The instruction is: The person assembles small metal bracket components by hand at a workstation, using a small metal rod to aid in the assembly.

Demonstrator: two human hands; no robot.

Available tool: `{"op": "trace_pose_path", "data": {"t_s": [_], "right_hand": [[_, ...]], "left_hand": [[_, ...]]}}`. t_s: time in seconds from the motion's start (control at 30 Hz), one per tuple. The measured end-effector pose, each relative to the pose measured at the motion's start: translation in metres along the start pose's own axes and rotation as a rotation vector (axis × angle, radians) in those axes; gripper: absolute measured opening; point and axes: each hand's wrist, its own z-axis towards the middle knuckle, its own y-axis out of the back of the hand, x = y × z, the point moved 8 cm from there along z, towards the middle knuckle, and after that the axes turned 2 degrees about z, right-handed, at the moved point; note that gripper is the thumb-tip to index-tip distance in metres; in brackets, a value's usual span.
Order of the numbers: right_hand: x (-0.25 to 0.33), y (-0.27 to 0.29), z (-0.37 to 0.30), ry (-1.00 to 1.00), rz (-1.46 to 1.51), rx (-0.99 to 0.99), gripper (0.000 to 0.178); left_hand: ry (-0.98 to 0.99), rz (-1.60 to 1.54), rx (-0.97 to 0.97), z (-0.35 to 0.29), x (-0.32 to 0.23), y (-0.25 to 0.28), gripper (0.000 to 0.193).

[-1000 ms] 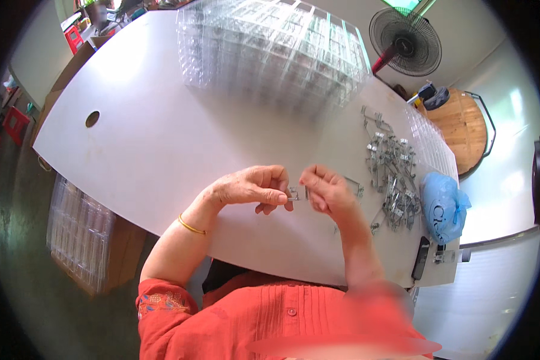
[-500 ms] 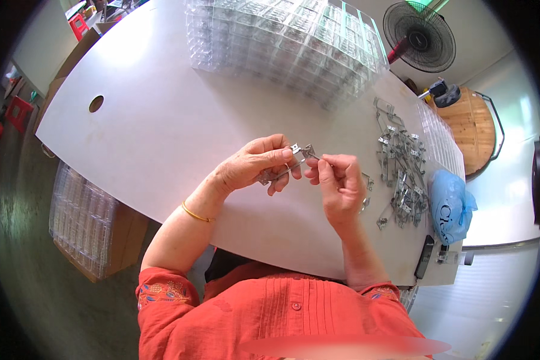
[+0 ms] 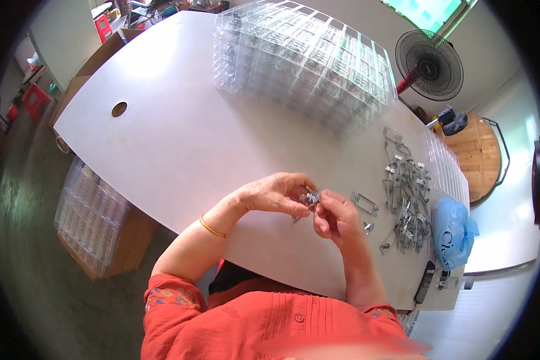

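Note:
Above the near part of the white table, my left hand (image 3: 279, 195) curls around a small metal bracket (image 3: 310, 198). Thumb and fingers pinch it, and its far side is hidden behind them. Close against it, my right hand (image 3: 337, 219) grips the bracket's right end between thumb and forefinger. The bracket's exact shape is hard to make out, since fingers cover most of it. Just right of my right hand lie a flat rectangular metal frame (image 3: 365, 204) and a small metal piece (image 3: 368, 228). Beyond them spreads a tangled pile of similar metal brackets (image 3: 409, 204).
Tall stacked clear plastic trays (image 3: 306, 60) stand at the table's back. At right are a blue plastic bag (image 3: 453, 234), a black tool-like object (image 3: 425, 282) and more clear trays (image 3: 447, 159). A fan (image 3: 429, 66) stands behind. Left of the table, clear trays (image 3: 90, 210) sit by a cardboard box (image 3: 132, 240).
The view has shifted, so the table sits lower and farther right. Both hands have drawn closer together around the bracket, which is turned and more covered by my fingers.

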Motion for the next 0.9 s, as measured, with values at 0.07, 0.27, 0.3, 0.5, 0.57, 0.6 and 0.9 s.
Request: {"op": "trace_pose_path", "data": {"t_s": [0.07, 0.27, 0.3, 0.5, 0.57, 0.6, 0.9], "right_hand": [[-0.003, 0.003, -0.001, -0.035, 0.011, 0.068, 0.028], [0.001, 0.019, -0.007, 0.049, -0.128, 0.030, 0.030], [0.003, 0.028, -0.005, 0.125, -0.158, -0.065, 0.028], [-0.004, 0.031, -0.002, 0.222, -0.050, -0.108, 0.019], [-0.009, 0.030, 0.000, 0.212, -0.026, -0.037, 0.017], [-0.009, 0.033, 0.000, 0.230, -0.014, -0.056, 0.017], [-0.017, 0.044, 0.000, 0.151, -0.048, -0.065, 0.022]], "left_hand": [[-0.014, 0.074, -0.012, 0.000, -0.002, -0.001, 0.049], [-0.133, -0.198, -0.138, -0.001, -0.007, 0.016, 0.045], [-0.204, -0.274, -0.179, -0.002, -0.012, 0.022, 0.045], [-0.255, -0.312, -0.152, 0.001, -0.006, 0.023, 0.047], [-0.245, -0.284, -0.155, 0.001, -0.002, 0.024, 0.046], [-0.239, -0.262, -0.164, 0.001, -0.003, 0.024, 0.046], [-0.254, -0.283, -0.119, 0.002, -0.003, 0.018, 0.045]]}}
